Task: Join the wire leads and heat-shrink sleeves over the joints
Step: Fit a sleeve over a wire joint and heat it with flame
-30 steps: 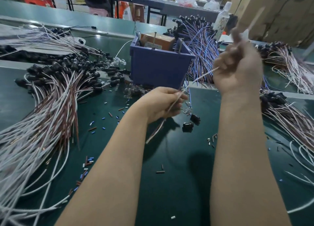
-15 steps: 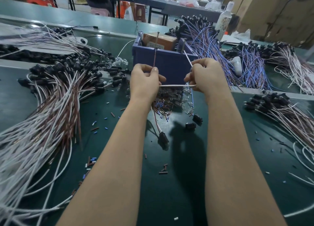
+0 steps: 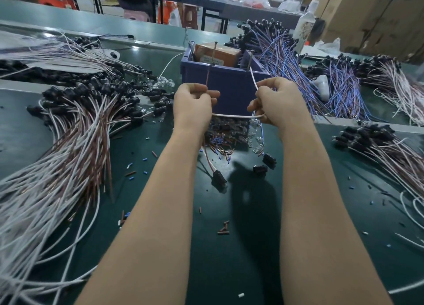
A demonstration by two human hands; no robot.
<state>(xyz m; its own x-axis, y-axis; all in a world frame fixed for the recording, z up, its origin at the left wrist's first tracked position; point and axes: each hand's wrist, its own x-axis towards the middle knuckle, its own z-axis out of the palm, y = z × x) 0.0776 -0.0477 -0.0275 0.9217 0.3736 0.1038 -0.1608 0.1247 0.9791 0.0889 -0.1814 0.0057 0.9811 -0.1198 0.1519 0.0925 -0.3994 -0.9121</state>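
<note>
Green bench [image 3: 229, 270] is carrying wire bundles, with a blue bin [image 3: 231, 86] standing beyond. Left hand [image 3: 192, 107] and right hand [image 3: 278, 105], fingers curled, are pinching a white wire [image 3: 236, 116] stretched between them above the bench. Light and limp, it is likely needing a hold near its ends.

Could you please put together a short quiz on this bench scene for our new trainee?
1. True or false: the white wire spans from the left hand to the right hand.
2. What stands on the table just behind both hands? A) a blue bin B) a red bucket C) a soldering iron
3. Fill in: the wire standing up from the left hand is ___ in colour.

Key: 1 true; 2 A; 3 brown.
</note>
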